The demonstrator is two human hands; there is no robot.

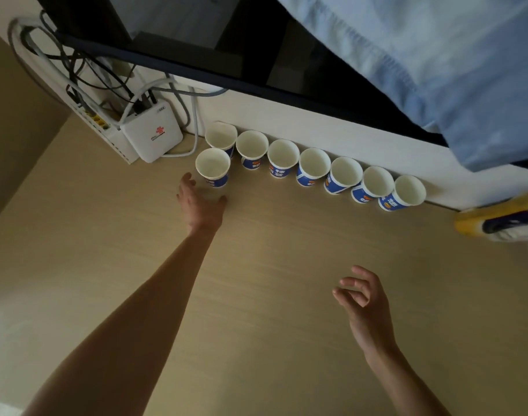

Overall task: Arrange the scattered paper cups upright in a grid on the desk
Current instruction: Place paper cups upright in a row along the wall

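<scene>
Head view: left hand (201, 204) is hovering unclenched, the upright blue-and-white paper cup (213, 169) standing just beyond it; right hand (364, 298) is idling empty, farther off.

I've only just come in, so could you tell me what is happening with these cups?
A person is arranging paper cups on the desk. Seven stand upright in a back row along the wall, and a front cup stands before that row's left end, starting a second row. The left hand is open right beside the front cup, holding nothing; the right hand hovers over the desk, fingers loosely curled, empty.
</scene>
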